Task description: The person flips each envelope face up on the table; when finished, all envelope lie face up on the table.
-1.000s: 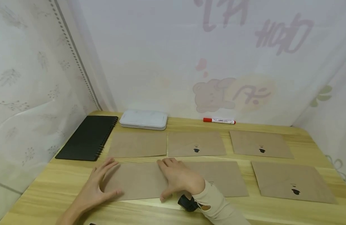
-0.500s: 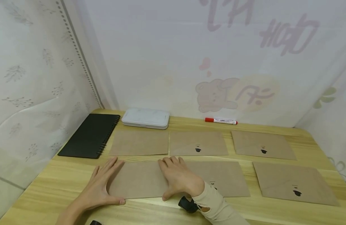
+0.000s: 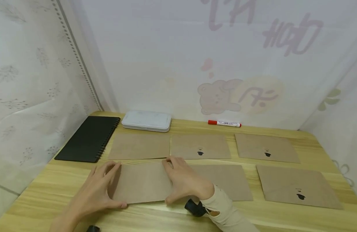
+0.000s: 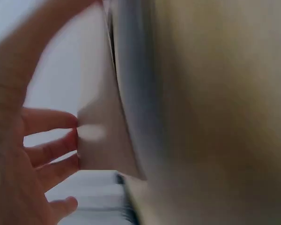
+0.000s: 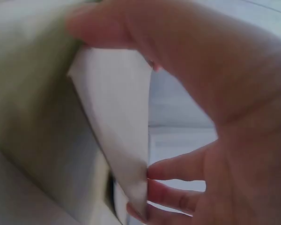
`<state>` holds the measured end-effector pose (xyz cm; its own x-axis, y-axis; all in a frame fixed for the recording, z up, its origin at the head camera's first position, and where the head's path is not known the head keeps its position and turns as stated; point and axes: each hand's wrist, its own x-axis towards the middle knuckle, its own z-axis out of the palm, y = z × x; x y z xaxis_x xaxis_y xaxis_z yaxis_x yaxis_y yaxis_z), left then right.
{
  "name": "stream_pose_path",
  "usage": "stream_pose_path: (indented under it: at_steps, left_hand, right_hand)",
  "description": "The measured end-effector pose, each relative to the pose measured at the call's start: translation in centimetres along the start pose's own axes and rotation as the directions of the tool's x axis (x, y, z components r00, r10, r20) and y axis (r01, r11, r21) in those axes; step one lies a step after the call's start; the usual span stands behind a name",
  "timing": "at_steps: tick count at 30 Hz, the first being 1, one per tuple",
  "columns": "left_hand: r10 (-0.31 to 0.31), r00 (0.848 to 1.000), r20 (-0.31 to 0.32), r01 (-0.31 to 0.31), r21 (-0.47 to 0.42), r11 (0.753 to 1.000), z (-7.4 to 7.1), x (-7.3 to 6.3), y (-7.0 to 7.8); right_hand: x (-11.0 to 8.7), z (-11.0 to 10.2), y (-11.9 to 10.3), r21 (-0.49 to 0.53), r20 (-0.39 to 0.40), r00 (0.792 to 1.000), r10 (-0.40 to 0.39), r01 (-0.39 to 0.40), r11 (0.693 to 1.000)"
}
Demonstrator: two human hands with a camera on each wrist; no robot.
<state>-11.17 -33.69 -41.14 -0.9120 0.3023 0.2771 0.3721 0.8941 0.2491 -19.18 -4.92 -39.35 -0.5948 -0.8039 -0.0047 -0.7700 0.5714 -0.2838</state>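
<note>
1. Black spiral notebook (image 3: 88, 138): lies flat, left of the white case (image 3: 146, 120), which is the landmark for all positions.
2. Left hand (image 3: 94, 191): on the near side of the white case and to its left. Thumb and fingers are spread wide in a C. Fingertips bear on the far edge of the held paper piece (image 3: 142, 183), thumb on its near edge; the hand grips its left end.
3. Held paper piece: brown, level with the white case from left to right and well to its near side, spanning the two hands. Another brown piece (image 3: 140, 146) lies between it and the white case.
4. Right hand (image 3: 187, 180): near side of the white case and to its right, back upward, wrist toward the lower right. Fingers lie at the far edge and thumb at the near edge, gripping the right end in an equally wide span. A beige sleeve (image 3: 230, 211) covers the forearm.
5. Red-capped marker (image 3: 224, 123): right of the white case.
</note>
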Motion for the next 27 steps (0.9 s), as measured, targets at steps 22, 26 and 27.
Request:
stream_pose_path:
  at_steps: [22, 26, 27]
  left_hand:
    - [0.158, 0.985, 0.074, -0.168, 0.14, 0.976, -0.5, 10.2, 4.5]
    - [0.191, 0.981, 0.038, -0.194, 0.122, 0.973, -0.6, 10.5, 4.5]
    - [0.2, 0.979, 0.036, -0.203, 0.122, 0.972, -0.6, 10.6, 4.5]
  right_hand:
    - [-5.1, -4.9, 5.4, 0.066, -0.137, 0.981, 0.138, -0.13, 0.989]
    - [-5.6, -5.2, 5.7, 0.077, -0.154, 0.979, 0.135, -0.125, 0.989]
    - [-5.7, -5.2, 5.8, 0.082, -0.157, 0.978, 0.139, -0.128, 0.988]
